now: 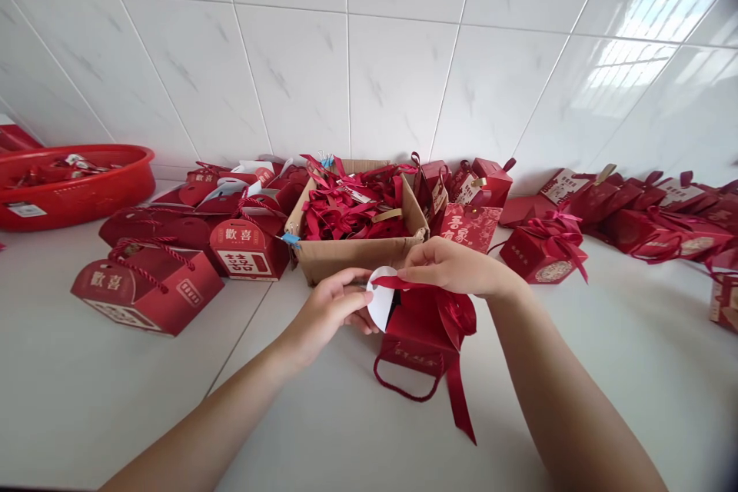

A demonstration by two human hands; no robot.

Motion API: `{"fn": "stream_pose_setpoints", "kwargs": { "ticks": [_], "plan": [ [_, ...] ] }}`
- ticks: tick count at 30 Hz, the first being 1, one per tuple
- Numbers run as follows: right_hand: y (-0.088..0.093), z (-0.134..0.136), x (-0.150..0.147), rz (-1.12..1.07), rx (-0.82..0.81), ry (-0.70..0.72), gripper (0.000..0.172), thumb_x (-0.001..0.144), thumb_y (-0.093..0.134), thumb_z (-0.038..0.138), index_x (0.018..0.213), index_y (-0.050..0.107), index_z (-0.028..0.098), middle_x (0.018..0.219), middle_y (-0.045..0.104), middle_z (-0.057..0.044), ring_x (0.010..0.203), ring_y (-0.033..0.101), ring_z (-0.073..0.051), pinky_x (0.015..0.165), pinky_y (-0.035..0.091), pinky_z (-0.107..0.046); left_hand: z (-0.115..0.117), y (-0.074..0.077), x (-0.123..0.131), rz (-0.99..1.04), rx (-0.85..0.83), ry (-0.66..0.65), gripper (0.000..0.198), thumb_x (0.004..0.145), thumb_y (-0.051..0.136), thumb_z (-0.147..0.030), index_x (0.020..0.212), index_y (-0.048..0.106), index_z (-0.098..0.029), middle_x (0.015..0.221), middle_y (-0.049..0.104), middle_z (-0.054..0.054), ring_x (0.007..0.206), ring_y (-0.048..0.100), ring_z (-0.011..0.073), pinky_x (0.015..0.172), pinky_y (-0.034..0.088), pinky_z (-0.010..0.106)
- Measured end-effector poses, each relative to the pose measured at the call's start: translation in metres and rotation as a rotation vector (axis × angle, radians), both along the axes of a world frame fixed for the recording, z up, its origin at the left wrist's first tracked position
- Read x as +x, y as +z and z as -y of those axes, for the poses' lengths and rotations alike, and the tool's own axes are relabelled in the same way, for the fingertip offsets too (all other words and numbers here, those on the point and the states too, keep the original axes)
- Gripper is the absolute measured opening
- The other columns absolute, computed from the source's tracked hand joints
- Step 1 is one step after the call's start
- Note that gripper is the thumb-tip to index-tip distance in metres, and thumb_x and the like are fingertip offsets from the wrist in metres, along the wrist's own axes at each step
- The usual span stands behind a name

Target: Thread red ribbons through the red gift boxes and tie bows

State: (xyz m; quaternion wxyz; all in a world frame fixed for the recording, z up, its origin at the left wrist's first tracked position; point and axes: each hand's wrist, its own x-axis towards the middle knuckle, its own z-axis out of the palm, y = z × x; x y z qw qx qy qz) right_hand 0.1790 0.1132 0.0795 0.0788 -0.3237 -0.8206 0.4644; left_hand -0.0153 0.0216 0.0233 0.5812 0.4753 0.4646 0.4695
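Observation:
A red gift box [418,338] with a rope handle lies on the white surface in front of me, one end flap turned up. The flap's white inner side [380,307] faces me, and my left hand [340,301] is closed on it, thumb in front and fingers behind. My right hand [441,265] pinches a red ribbon [389,281] that crosses the flap near its hole. The ribbon's other end hangs off the box's right side onto the surface.
Behind my hands stands a cardboard box [346,254] full of red ribbons. Red gift boxes [147,288] sit at left, with a red plastic basin [115,188] beyond. A bow-tied red box [545,250] and several others stand at right along the tiled wall [397,77].

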Motion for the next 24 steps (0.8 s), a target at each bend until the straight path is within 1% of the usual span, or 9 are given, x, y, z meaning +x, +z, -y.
{"fn": "stream_pose_setpoints", "kwargs": {
  "ticks": [3, 6, 8, 10, 12, 15, 17, 21, 24],
  "plan": [
    [0.003, 0.004, -0.001, 0.029, 0.066, -0.034, 0.038, 0.078, 0.054, 0.041, 0.053, 0.034, 0.019, 0.052, 0.029, 0.006, 0.045, 0.023, -0.006, 0.043, 0.016, -0.024, 0.001, 0.000, 0.000, -0.008, 0.010, -0.014, 0.027, 0.083, 0.059, -0.027, 0.107, 0.059, -0.016, 0.080, 0.070, 0.005, 0.066, 0.064, 0.0171, 0.062, 0.051, 0.029],
    [0.004, 0.008, 0.000, 0.050, 0.129, -0.095, 0.029, 0.078, 0.051, 0.035, 0.056, 0.041, 0.019, 0.055, 0.037, 0.005, 0.046, 0.029, -0.007, 0.042, 0.019, -0.024, 0.000, -0.001, -0.001, -0.018, 0.019, -0.029, 0.023, 0.084, 0.057, -0.027, 0.105, 0.062, -0.016, 0.082, 0.070, 0.005, 0.067, 0.064, 0.0163, 0.063, 0.051, 0.028],
    [0.004, 0.009, 0.000, 0.067, 0.153, -0.094, 0.026, 0.078, 0.050, 0.034, 0.058, 0.045, 0.018, 0.057, 0.041, 0.004, 0.047, 0.032, -0.007, 0.042, 0.021, -0.023, 0.000, -0.001, -0.001, -0.021, 0.016, -0.033, 0.022, 0.084, 0.057, -0.027, 0.103, 0.063, -0.016, 0.082, 0.070, 0.005, 0.069, 0.064, 0.0163, 0.063, 0.051, 0.028],
    [0.004, 0.011, 0.000, 0.079, 0.162, -0.069, 0.026, 0.079, 0.050, 0.034, 0.059, 0.046, 0.018, 0.057, 0.041, 0.003, 0.048, 0.034, -0.008, 0.042, 0.023, -0.023, 0.001, -0.001, 0.000, -0.024, 0.012, -0.024, 0.022, 0.084, 0.058, -0.028, 0.102, 0.063, -0.015, 0.082, 0.070, 0.006, 0.070, 0.064, 0.0168, 0.063, 0.051, 0.027],
    [0.003, 0.012, -0.001, 0.080, 0.168, -0.052, 0.029, 0.081, 0.049, 0.036, 0.059, 0.043, 0.018, 0.057, 0.040, 0.003, 0.049, 0.034, -0.008, 0.042, 0.023, -0.023, 0.001, 0.001, 0.000, -0.027, 0.009, -0.014, 0.023, 0.083, 0.060, -0.029, 0.101, 0.062, -0.015, 0.084, 0.070, 0.006, 0.071, 0.064, 0.0171, 0.064, 0.051, 0.028],
    [0.001, 0.013, -0.004, 0.080, 0.191, -0.063, 0.033, 0.082, 0.048, 0.041, 0.059, 0.041, 0.019, 0.057, 0.040, 0.003, 0.049, 0.034, -0.008, 0.043, 0.024, -0.023, 0.000, 0.001, 0.001, -0.031, 0.011, -0.006, 0.021, 0.083, 0.061, -0.031, 0.098, 0.061, -0.016, 0.084, 0.069, 0.005, 0.070, 0.063, 0.0166, 0.065, 0.051, 0.029],
    [-0.001, 0.013, -0.007, 0.082, 0.207, -0.067, 0.034, 0.082, 0.049, 0.044, 0.060, 0.043, 0.019, 0.058, 0.042, 0.003, 0.050, 0.036, -0.008, 0.044, 0.025, -0.023, 0.000, 0.000, 0.002, -0.019, 0.017, -0.001, 0.020, 0.084, 0.059, -0.034, 0.093, 0.060, -0.016, 0.083, 0.068, 0.004, 0.069, 0.063, 0.0167, 0.066, 0.052, 0.030],
    [-0.003, 0.014, -0.012, 0.080, 0.238, -0.045, 0.027, 0.080, 0.053, 0.042, 0.066, 0.051, 0.019, 0.064, 0.050, 0.002, 0.057, 0.045, -0.010, 0.048, 0.032, -0.024, -0.002, -0.003, 0.002, -0.014, 0.028, 0.014, 0.021, 0.086, 0.056, -0.038, 0.086, 0.058, -0.016, 0.077, 0.065, 0.003, 0.070, 0.062, 0.0165, 0.065, 0.052, 0.029],
    [-0.005, 0.014, -0.015, 0.083, 0.254, -0.050, 0.024, 0.079, 0.054, 0.038, 0.066, 0.051, 0.019, 0.065, 0.051, 0.002, 0.059, 0.046, -0.011, 0.049, 0.033, -0.024, -0.003, -0.004, 0.002, -0.043, 0.054, 0.030, 0.022, 0.086, 0.056, -0.039, 0.082, 0.057, -0.017, 0.077, 0.063, 0.001, 0.068, 0.060, 0.0143, 0.064, 0.052, 0.027]
  ]
}}
